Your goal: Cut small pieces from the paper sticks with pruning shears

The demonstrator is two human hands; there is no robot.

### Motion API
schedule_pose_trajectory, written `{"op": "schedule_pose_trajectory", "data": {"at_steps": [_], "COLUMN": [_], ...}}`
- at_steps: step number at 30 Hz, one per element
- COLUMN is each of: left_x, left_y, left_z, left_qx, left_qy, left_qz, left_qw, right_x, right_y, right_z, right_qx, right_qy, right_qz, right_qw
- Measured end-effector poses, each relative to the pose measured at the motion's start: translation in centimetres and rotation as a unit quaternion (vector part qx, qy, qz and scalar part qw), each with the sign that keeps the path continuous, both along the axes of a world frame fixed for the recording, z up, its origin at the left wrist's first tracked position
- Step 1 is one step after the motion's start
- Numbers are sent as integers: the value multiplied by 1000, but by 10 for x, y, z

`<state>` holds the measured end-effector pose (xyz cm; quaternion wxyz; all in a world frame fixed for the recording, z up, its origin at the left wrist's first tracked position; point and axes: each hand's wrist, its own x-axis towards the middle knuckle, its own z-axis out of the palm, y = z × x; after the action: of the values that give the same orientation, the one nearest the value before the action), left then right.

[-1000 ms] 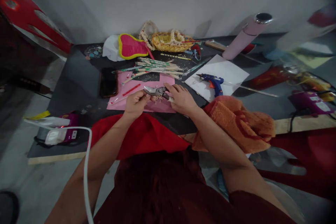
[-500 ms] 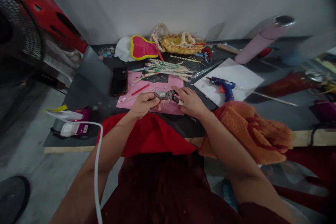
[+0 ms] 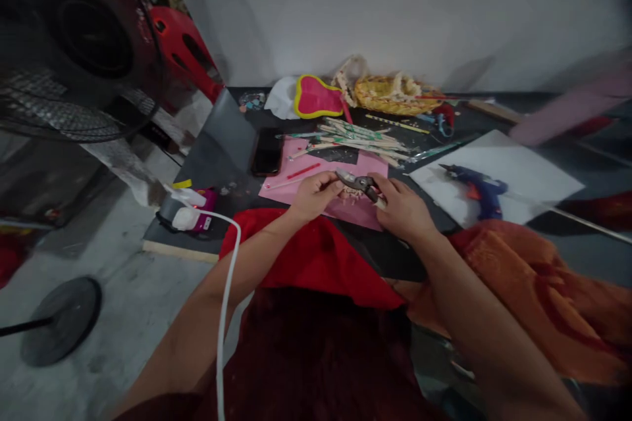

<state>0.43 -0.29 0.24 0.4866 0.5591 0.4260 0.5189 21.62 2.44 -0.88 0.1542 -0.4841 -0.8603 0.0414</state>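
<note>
Shears (image 3: 364, 183) fill right hand (image 3: 402, 209), grip closed; left hand (image 3: 316, 195) grip unclear, markings on sticks (image 3: 356, 142) unreadable.

Pruners (image 3: 359, 183) partly hidden by the right hand (image 3: 403, 209)
Anything the left hand (image 3: 315, 197) pinches is too small to tell; the fan (image 3: 93, 39) is cropped at left, the pink flask (image 3: 567, 105) blurred at right.
</note>
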Motion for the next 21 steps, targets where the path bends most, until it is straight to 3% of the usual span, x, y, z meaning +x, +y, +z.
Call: {"op": "schedule_pose_trajectory", "data": {"at_steps": [6, 13, 21], "left_x": [-2, -6, -3], "left_y": [-2, 1, -2], "left_z": [0, 1, 8], "left_qx": [29, -43, -121], "left_qy": [35, -19, -61], "left_qz": [-15, -85, -46], "left_qw": [999, 995, 990], "right_x": [8, 8, 2], "right_y": [9, 7, -4], "right_z": [-6, 0, 8], "right_qx": [-8, -8, -19], "right_qy": [-14, 1, 3], "right_qz": [46, 43, 20], "right_qw": [999, 999, 1000]}}
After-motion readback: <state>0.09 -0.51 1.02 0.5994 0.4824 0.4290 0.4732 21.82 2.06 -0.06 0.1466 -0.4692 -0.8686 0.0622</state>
